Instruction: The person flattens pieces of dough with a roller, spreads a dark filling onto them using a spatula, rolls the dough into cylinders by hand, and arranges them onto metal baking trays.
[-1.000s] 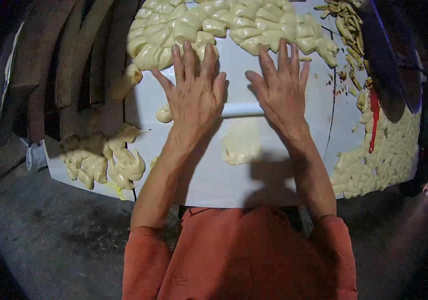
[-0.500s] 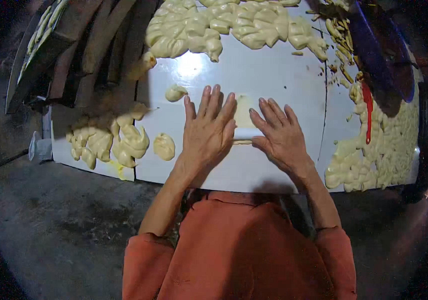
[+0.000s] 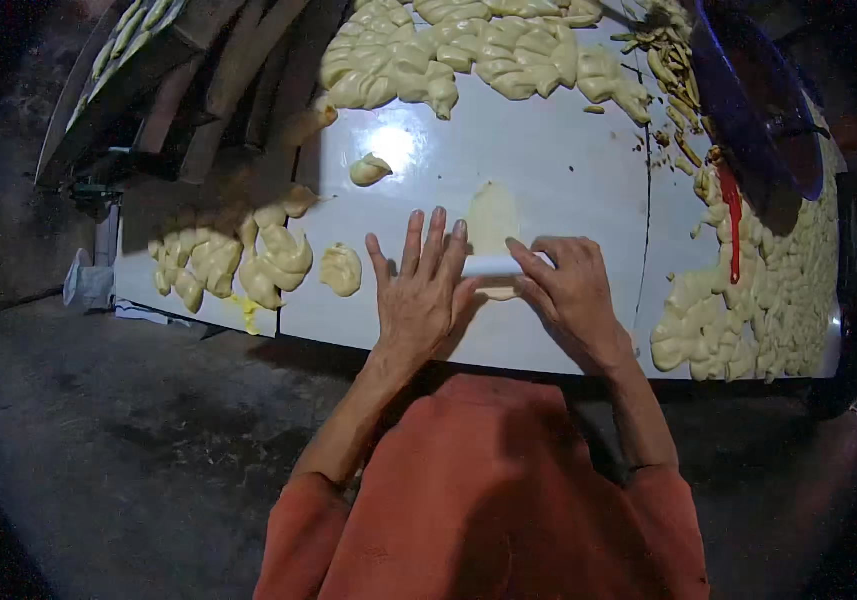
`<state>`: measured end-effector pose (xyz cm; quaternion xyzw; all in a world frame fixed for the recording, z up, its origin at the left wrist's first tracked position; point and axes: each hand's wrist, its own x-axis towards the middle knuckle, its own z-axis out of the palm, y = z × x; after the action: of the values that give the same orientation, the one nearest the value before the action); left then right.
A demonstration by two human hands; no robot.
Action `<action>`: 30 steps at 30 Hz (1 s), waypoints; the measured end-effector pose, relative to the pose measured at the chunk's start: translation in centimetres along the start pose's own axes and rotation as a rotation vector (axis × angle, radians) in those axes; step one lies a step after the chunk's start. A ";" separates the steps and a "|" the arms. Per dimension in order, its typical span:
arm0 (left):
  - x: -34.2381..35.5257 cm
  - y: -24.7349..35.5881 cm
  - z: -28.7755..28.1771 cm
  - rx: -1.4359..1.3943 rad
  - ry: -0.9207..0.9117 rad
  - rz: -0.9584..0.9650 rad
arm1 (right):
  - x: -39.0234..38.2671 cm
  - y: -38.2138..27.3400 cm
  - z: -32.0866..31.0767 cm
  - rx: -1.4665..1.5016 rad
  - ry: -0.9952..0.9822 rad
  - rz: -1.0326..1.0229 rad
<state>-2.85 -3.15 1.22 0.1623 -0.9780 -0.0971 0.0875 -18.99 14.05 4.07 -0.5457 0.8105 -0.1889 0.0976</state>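
A white rolling pin [image 3: 492, 266] lies crosswise on a thin, pale yellow sheet of dough [image 3: 494, 217], which shows beyond and just short of it. My left hand [image 3: 419, 290] is open, fingers stretched forward, its thumb side at the pin's left end. At the right end, my right hand [image 3: 574, 292] has its fingers bent and closed around the pin; they hide that end. Left of my left hand sits a flat lump of dough [image 3: 341, 270]. A smaller lump of dough [image 3: 371, 170] lies farther off.
Soft dough pieces [image 3: 389, 60] crowd the white table's [image 3: 549, 140] far side, with more [image 3: 279, 262] at left and a large spread [image 3: 749, 320] at right. A red strip-like object [image 3: 733, 225] lies near a dark blue basin [image 3: 749, 90]. Dark boards [image 3: 189, 95] stand at far left.
My right hand has gone from lying flat to bent fingers around the rolling pin. My left hand has shifted slightly right and nearer. More of the dough sheet shows.
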 end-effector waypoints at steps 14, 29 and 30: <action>17.7 -6.4 3.9 0.001 0.279 -0.004 | 14.2 6.0 0.1 -0.433 0.342 -0.022; 8.3 -14.4 -4.2 -0.316 0.151 -0.233 | 7.4 4.7 -0.5 -0.535 0.451 0.242; 8.4 -14.0 -3.7 -0.350 0.099 -0.257 | 8.3 2.7 -0.1 -0.336 0.435 0.266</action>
<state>-5.73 -19.51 2.88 0.2727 -0.9119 -0.2678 0.1493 -24.50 7.34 3.44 -0.3901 0.8966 -0.1501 -0.1462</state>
